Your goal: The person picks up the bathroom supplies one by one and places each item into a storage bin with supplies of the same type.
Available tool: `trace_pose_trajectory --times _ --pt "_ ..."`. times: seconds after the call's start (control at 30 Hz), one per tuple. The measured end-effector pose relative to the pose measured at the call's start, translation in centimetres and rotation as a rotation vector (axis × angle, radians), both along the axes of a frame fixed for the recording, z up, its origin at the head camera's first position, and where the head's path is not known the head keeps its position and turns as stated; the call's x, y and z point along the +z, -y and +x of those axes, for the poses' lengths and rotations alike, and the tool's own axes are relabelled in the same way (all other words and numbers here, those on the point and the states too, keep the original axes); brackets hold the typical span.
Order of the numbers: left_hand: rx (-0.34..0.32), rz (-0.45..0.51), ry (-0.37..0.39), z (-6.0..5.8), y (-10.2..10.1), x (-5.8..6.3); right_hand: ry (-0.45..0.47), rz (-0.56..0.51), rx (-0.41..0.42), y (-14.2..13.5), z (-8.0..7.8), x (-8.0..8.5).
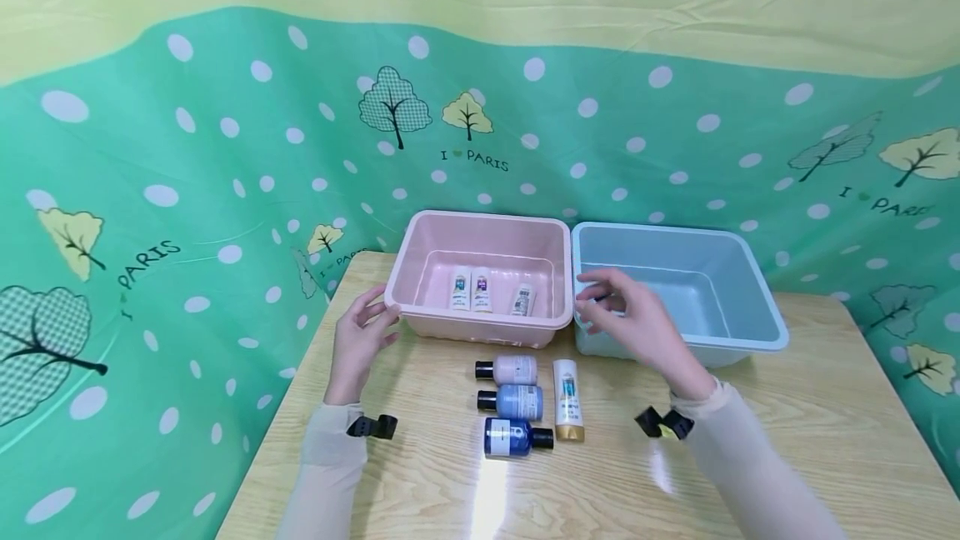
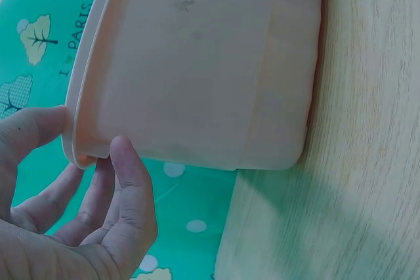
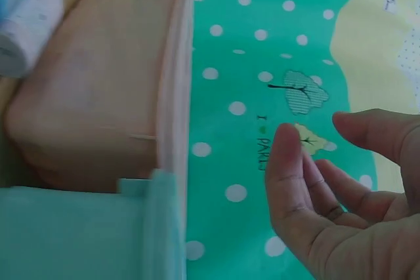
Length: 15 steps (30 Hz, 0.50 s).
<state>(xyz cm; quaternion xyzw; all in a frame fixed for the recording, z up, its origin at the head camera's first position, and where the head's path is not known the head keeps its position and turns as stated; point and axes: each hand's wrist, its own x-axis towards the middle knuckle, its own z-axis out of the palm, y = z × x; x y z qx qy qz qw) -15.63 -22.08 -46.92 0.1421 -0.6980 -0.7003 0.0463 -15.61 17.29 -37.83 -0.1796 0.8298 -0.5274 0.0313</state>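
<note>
My left hand [image 1: 356,352] pinches the rim at the near left corner of a pink plastic basin [image 1: 480,327], the thumb on the rim and fingertips beneath it in the left wrist view. Inside the basin lie two white tubes [image 1: 481,290] side by side and a smaller white tube [image 1: 523,300] to their right. My right hand [image 1: 641,322] hovers over the left side of a light blue basin [image 1: 750,346], fingers loosely bent, nothing between them. In the right wrist view its thumb and fingertips stand apart.
In front of the basins lie a pale pink bottle [image 1: 516,369], a light blue bottle [image 1: 521,402] and a dark blue bottle [image 1: 506,437]. Beside them lies a white tube with a gold cap [image 1: 568,398]. A green patterned cloth [image 1: 637,123] hangs behind the wooden table [image 1: 420,473].
</note>
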Motion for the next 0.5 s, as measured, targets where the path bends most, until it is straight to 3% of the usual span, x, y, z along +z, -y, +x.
trace_pose_trajectory --times 0.2,0.5 --pt "0.005 -0.01 0.007 0.0 -0.1 0.2 0.014 0.019 0.012 -1.2 2.4 -2.7" --pt "0.002 -0.006 0.019 0.0 0.0 0.2 0.102 0.004 0.003 -2.0 4.1 -7.6"
